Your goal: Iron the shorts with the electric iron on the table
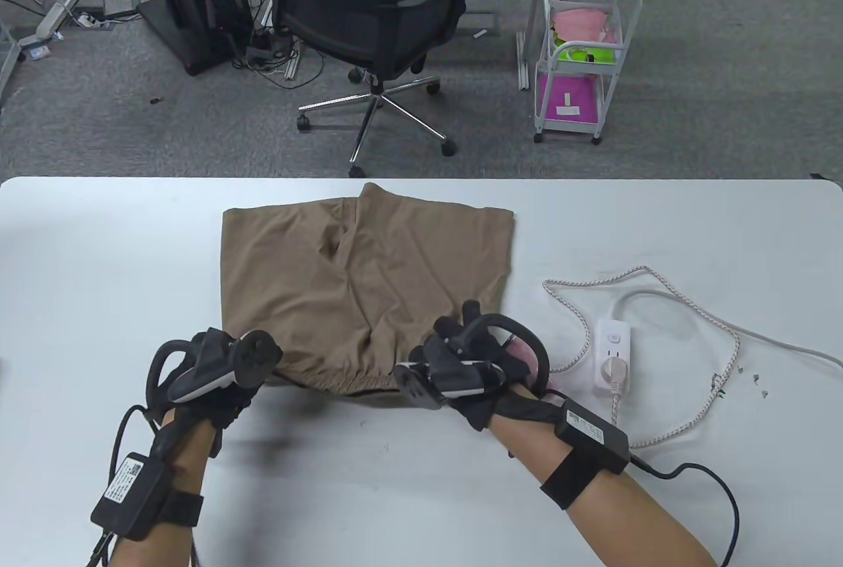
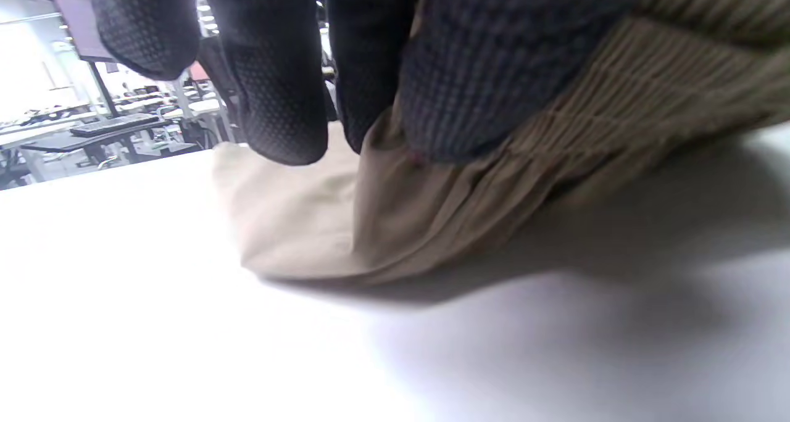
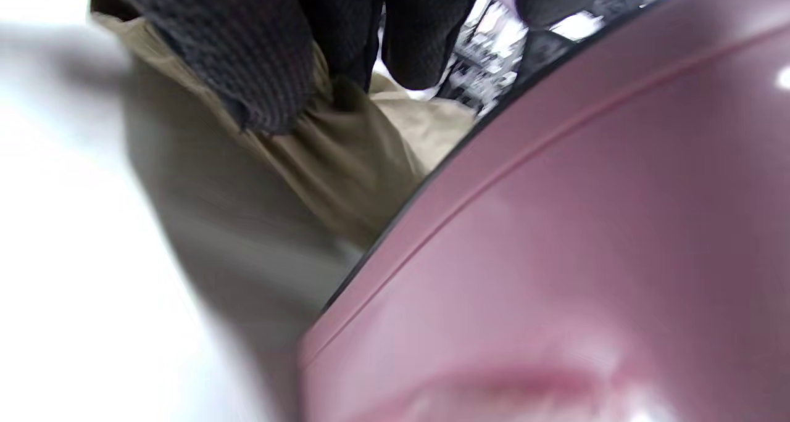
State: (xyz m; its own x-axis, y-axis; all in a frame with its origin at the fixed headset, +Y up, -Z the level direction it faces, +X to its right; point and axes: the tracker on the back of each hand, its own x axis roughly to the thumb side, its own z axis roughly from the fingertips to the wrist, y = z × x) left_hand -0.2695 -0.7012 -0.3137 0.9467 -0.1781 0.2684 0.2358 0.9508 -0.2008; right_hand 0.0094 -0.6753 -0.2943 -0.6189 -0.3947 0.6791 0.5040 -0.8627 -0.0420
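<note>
Tan shorts (image 1: pixel 369 277) lie on the white table (image 1: pixel 105 277) with the gathered waistband toward me. My left hand (image 1: pixel 230 363) pinches the waistband's left corner and lifts it slightly; the left wrist view shows thumb and fingers (image 2: pixel 271 82) closed on the fabric (image 2: pixel 308 224). My right hand (image 1: pixel 454 343) grips the waistband's right part; in the right wrist view the fingers (image 3: pixel 234 58) hold the cloth (image 3: pixel 296 163). The pink electric iron (image 1: pixel 530 356) stands right beside my right hand, mostly hidden by it, and fills the right wrist view (image 3: pixel 586 224).
A white power strip (image 1: pixel 614 346) with a plug in it lies right of the iron, with a braided cord (image 1: pixel 685 310) looping over the table's right part. An office chair (image 1: pixel 375 20) and a white cart (image 1: pixel 583 60) stand beyond the far edge.
</note>
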